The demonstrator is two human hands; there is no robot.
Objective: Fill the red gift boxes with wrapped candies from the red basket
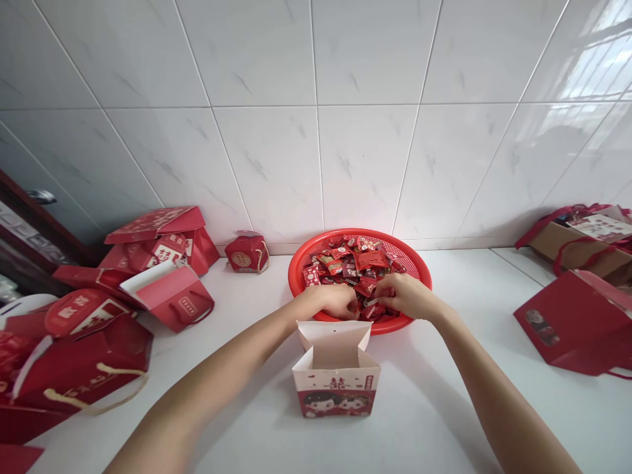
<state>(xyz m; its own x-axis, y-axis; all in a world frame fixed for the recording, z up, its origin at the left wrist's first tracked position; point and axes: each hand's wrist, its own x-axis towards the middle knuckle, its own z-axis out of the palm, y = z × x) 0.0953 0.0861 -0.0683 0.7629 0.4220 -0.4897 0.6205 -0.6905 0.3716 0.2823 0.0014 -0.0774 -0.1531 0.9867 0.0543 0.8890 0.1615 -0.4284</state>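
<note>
- The left hand (340, 301) reaches into the near side of the red plastic colander (295, 271), fingers curled down among the wrapped sweets (371, 259); whether it grips one cannot be told.
- The right hand (405, 296) is in there too, just beside it, fingers bent against a red wrapper; its grip is likewise unclear.
- The open cartoon-print gift box (336, 395) stands upright on the table (415, 408), in front of the colander, between the forearms.
- A small red box (245, 254) sits near the wall tiles (276, 164), left of the colander.
</note>
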